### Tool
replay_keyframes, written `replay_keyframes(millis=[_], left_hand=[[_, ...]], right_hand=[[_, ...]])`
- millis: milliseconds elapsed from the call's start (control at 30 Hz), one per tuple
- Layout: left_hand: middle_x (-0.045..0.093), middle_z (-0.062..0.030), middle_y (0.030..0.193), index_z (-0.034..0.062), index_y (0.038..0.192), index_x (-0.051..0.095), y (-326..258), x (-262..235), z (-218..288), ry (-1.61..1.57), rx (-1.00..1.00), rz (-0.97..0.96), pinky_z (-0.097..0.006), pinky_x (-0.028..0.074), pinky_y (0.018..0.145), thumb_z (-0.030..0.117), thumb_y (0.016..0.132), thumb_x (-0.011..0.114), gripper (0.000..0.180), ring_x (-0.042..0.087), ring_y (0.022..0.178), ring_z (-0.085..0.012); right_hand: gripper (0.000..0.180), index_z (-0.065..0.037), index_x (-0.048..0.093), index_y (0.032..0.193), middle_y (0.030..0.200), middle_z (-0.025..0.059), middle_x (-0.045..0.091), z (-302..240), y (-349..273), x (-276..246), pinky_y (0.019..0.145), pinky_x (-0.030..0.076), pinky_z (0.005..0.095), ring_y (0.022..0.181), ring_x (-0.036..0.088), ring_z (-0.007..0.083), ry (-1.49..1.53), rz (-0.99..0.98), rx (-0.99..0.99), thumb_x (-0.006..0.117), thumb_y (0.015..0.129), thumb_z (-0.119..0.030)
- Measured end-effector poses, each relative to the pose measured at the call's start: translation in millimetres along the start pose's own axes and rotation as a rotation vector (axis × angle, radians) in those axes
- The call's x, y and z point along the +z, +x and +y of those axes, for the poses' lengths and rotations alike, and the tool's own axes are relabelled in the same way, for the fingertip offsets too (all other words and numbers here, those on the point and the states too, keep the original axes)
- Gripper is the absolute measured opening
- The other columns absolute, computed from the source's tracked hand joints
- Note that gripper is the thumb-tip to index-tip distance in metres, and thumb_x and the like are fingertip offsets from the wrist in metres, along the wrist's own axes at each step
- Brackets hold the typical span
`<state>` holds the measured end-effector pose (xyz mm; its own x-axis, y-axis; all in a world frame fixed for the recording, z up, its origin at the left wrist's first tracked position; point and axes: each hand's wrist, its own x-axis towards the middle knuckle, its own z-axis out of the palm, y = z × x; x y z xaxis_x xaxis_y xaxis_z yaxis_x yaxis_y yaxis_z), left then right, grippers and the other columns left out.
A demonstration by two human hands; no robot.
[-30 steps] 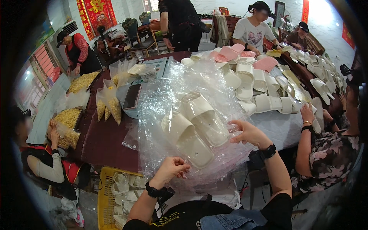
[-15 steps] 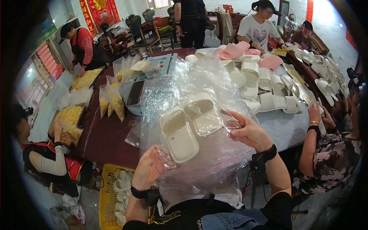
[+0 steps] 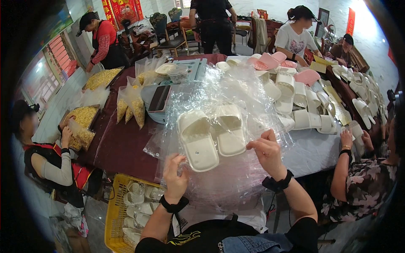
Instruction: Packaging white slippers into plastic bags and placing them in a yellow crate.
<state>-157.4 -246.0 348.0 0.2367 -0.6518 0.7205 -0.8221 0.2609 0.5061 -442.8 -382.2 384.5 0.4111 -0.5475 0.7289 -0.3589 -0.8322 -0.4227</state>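
A pair of cream slide slippers lies side by side, toes away from me, in a clear plastic bag (image 3: 228, 164) above a stack of similar bags. The left slipper (image 3: 201, 152) sits a little nearer to me than the right slipper (image 3: 231, 141). My left hand (image 3: 175, 179) is closed with thumb and finger on the bag's edge, beside the left slipper's heel. At the right slipper's heel, my right hand (image 3: 268, 154) pinches the opposite edge of the bag. The film is so clear that its exact outline is hard to follow.
Loose white slippers (image 3: 301, 120) and a pink slipper (image 3: 307, 77) are heaped at the right. A phone (image 3: 160, 98) and filled bags (image 3: 136, 110) stand to the left. A yellow crate (image 3: 110, 227) with bagged slippers is below. Co-workers sit at both sides; a worker's hand (image 3: 346, 137) is at far right.
Both slippers have come level and straighter, lying lower over the bag stack. My left hand has moved right and my right hand has shifted slightly, both keeping hold of the bag's edges.
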Motion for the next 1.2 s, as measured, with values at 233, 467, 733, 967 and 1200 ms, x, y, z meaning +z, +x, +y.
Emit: replay_keyframes(millis=[233,467,733,967,1200], left_hand=[[0.070,-0.0183,0.087,0.0078,0.137,0.036,-11.8,-1.1,-29.2,-0.577,-0.826,-0.396,-0.037,0.056,0.054,-0.003,0.095,0.051,0.046,0.070,0.059,-0.0289],[0.049,-0.0287,0.137,0.0129,0.149,0.019,3.8,-13.3,-9.5,-1.719,-1.104,-0.365,-0.055,0.054,0.101,0.003,0.099,0.054,0.062,0.061,0.121,-0.0435],[0.059,-0.0154,0.129,0.0018,0.139,0.039,-14.7,27.2,-27.8,-1.104,-1.126,-0.309,-0.044,0.060,0.090,0.004,0.096,0.063,0.049,0.067,0.111,-0.0271],[0.061,-0.0087,0.128,0.0039,0.140,0.045,-13.1,12.2,-13.8,-1.262,-0.998,-0.320,-0.036,0.060,0.089,0.000,0.092,0.064,0.051,0.065,0.113,-0.0191],[0.062,-0.0028,0.112,0.0022,0.126,0.052,-28.3,-64.7,-19.2,-1.302,-0.896,-0.072,-0.028,0.056,0.084,-0.002,0.088,0.065,0.041,0.064,0.104,-0.0123]], right_hand=[[0.026,-0.009,0.075,0.094,0.081,0.0012,0.073,13.4,-38.3,17.8,0.076,0.051,0.0329,0.086,0.057,0.0236,-0.020,-0.154,0.065,0.066,0.076,0.007],[0.042,-0.010,0.070,0.116,0.098,0.0077,0.072,19.0,-49.7,15.4,0.084,0.051,0.0387,0.094,0.058,0.0297,-0.010,-0.492,0.137,0.060,0.079,0.009],[0.063,-0.011,0.056,0.143,0.119,0.0145,0.065,-64.5,-40.6,9.8,0.094,0.049,0.0407,0.106,0.059,0.0348,-0.475,-0.332,0.084,0.062,0.081,0.004],[0.053,-0.018,0.061,0.138,0.146,0.0066,0.050,-59.7,-90.2,34.2,0.109,0.040,0.0473,0.129,0.050,0.0265,0.092,-0.849,-0.491,0.061,0.085,-0.010],[0.051,-0.037,0.066,0.130,0.145,-0.0033,0.052,-26.6,-118.7,52.4,0.116,0.027,0.0589,0.141,0.038,0.0366,-0.502,-0.813,-0.343,0.068,0.082,-0.018]])
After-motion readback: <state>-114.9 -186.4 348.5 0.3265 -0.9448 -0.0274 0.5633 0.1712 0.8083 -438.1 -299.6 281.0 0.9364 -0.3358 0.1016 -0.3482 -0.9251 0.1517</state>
